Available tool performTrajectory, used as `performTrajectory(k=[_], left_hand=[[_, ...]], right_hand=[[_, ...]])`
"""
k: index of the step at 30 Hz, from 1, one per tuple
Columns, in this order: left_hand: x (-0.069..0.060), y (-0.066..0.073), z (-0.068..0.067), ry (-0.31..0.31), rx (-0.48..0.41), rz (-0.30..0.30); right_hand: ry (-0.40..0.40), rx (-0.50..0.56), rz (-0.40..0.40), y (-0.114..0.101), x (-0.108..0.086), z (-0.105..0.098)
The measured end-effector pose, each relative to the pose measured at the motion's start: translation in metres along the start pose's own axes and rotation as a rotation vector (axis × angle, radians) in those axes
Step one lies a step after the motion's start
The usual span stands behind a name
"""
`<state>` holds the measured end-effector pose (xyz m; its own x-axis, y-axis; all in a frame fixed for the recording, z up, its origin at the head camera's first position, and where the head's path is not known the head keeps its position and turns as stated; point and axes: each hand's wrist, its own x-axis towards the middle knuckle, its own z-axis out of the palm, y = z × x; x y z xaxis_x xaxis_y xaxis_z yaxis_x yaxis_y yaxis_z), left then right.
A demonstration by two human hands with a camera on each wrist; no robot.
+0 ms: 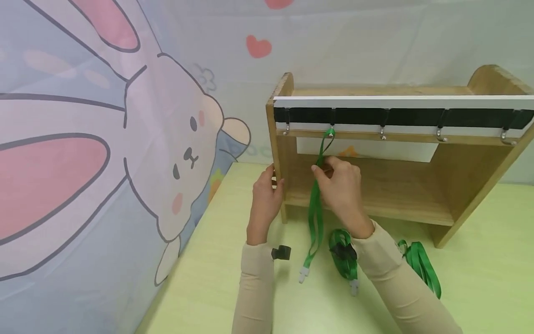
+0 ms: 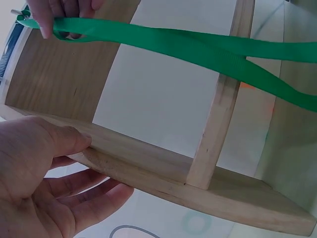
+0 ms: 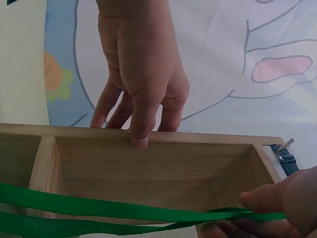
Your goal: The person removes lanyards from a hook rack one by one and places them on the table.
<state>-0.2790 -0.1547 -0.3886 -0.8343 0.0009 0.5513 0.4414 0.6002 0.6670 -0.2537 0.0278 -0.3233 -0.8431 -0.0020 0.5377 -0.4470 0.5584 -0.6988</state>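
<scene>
A green lanyard (image 1: pixel 315 208) hangs from the second hook from the left on the wooden shelf (image 1: pixel 392 213). Just under that hook, my right hand (image 1: pixel 344 188) pinches the strap between thumb and fingers. The lanyard's pale clip (image 1: pixel 304 273) dangles at its lower end. My left hand (image 1: pixel 267 197) holds the edge of the shelf's left side panel, thumb on one face and fingers on the other, as the left wrist view shows. In the right wrist view the strap (image 3: pixel 148 212) runs out from the right hand's fingers.
A bundled green lanyard (image 1: pixel 343 255) and a folded one (image 1: pixel 422 266) lie on the pale green tabletop (image 1: pixel 200 283), partly behind the right sleeve. Several metal hooks, such as the middle hook (image 1: pixel 383 132), line the shelf's black strip. A cartoon-printed cloth (image 1: pixel 187 69) hangs behind and left.
</scene>
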Motion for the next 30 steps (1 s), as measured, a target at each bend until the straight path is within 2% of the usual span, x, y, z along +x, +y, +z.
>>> performTrajectory(k=[9,14,21,24,30], left_hand=[[-0.001,0.001,0.001,-0.012,-0.007,-0.012],[-0.001,0.0,0.001,-0.002,-0.003,-0.007],[-0.002,0.0,0.001,-0.014,0.0,-0.021],[-0.002,0.0,0.001,-0.016,0.003,-0.026],[0.0,0.001,0.001,-0.006,0.013,-0.011]], right_hand=[[0.061,-0.008,-0.023,-0.002,0.0,-0.002],[0.07,-0.01,0.017,-0.004,0.002,-0.004],[0.104,-0.089,0.078,-0.002,0.005,-0.004],[0.147,-0.108,0.054,0.0,0.007,-0.005],[0.201,-0.131,-0.047,0.0,0.01,-0.008]])
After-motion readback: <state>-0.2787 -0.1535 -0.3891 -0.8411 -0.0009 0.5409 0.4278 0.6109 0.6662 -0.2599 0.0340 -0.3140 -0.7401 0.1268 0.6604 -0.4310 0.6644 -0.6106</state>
